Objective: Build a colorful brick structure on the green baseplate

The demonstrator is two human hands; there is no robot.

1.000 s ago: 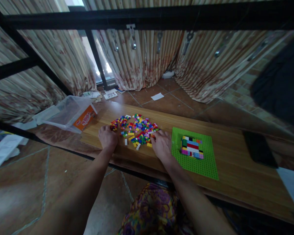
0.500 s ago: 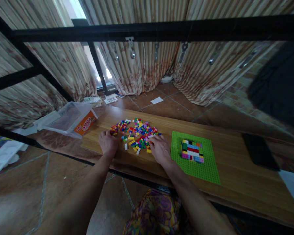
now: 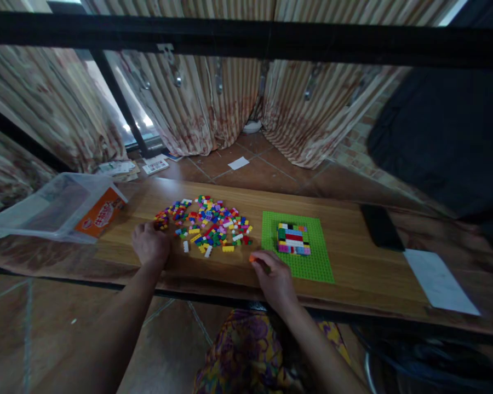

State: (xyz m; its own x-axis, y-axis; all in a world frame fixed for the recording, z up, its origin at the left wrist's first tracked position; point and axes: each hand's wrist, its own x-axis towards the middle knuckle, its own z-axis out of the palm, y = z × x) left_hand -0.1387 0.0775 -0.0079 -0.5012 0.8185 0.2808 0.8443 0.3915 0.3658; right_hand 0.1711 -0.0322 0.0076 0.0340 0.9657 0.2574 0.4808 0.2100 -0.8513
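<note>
Between thumb and forefinger of my right hand is a small orange toy brick, held just above the tabletop left of the green baseplate. A low build of multicoloured bricks sits on that baseplate. My left hand rests at the left edge of a spread of loose bricks; its fingers are curled, and whatever they may hold is hidden. A yellow brick and two white ones lie along the near side of the spread.
A clear plastic box with an orange label stands at the left end of the wooden table. On the right lie a black phone-like slab and a white sheet. A black metal bar crosses above.
My right hand has drawn back from the loose bricks towards me, now with an orange brick in its fingers. My left hand stays by the left edge. The view has swung right.
</note>
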